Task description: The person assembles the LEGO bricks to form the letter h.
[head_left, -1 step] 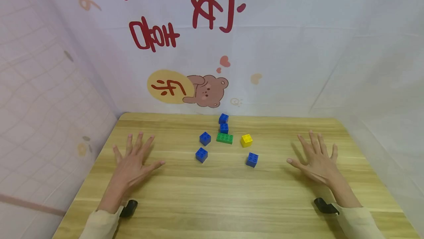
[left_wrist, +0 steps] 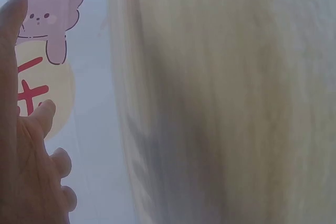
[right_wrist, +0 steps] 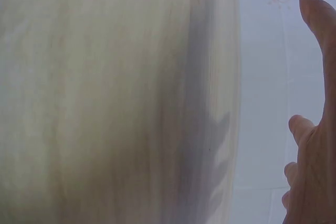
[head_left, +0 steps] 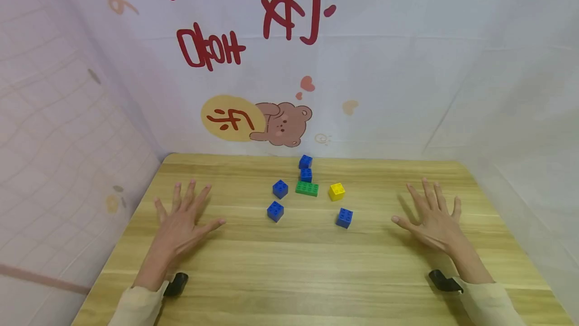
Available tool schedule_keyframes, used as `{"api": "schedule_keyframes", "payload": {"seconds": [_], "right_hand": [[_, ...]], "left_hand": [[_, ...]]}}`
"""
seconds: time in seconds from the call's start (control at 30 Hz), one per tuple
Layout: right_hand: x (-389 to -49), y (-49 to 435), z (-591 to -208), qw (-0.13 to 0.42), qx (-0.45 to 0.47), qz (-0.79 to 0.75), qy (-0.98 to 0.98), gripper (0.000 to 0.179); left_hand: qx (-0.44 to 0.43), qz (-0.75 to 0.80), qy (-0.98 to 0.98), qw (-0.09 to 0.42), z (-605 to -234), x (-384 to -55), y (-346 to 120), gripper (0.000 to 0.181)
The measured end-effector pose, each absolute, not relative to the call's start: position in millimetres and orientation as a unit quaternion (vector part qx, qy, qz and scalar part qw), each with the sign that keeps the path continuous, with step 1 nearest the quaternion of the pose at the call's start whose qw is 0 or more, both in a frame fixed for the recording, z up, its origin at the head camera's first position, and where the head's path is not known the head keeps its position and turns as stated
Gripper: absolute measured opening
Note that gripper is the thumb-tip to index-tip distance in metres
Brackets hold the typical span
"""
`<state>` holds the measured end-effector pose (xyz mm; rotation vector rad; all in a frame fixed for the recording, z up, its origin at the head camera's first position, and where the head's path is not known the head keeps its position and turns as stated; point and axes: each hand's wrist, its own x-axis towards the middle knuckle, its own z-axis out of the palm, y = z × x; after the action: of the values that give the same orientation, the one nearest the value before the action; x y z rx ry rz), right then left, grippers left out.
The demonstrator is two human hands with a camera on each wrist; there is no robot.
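Note:
In the head view my left hand is spread with fingers apart over the left side of the table, holding nothing. My right hand is spread likewise over the right side, also holding nothing. Between them lies a loose group of toy building bricks. A long green brick has a blue brick right behind it and another blue brick farther back. Two blue bricks, a rear one and a front one, are nearest my left hand. The yellow brick and a blue brick are nearer my right.
The wooden table ends at the back against a white cloth with red writing and a printed bear. Cloth also hangs along both sides. A black strap piece shows at the left wrist, another at the right.

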<state>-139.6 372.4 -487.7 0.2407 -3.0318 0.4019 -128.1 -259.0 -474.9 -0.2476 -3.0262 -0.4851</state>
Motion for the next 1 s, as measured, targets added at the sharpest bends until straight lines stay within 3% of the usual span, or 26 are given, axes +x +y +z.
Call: {"api": "schedule_keyframes", "payload": {"seconds": [0.4,1.0], "right_hand": [[-141.3,358.1,-479.1,0.01,0.077,0.16,-0.984,0.097],[-148.1,326.4,-475.1,0.027,0.097,0.204,-0.974,0.095]], "left_hand": [[-0.081,-0.168,-0.982,0.023,-471.2,-128.5,-256.5,0.095],[-0.087,-0.227,-0.97,0.003,-471.4,-133.0,-237.7,0.096]]}}
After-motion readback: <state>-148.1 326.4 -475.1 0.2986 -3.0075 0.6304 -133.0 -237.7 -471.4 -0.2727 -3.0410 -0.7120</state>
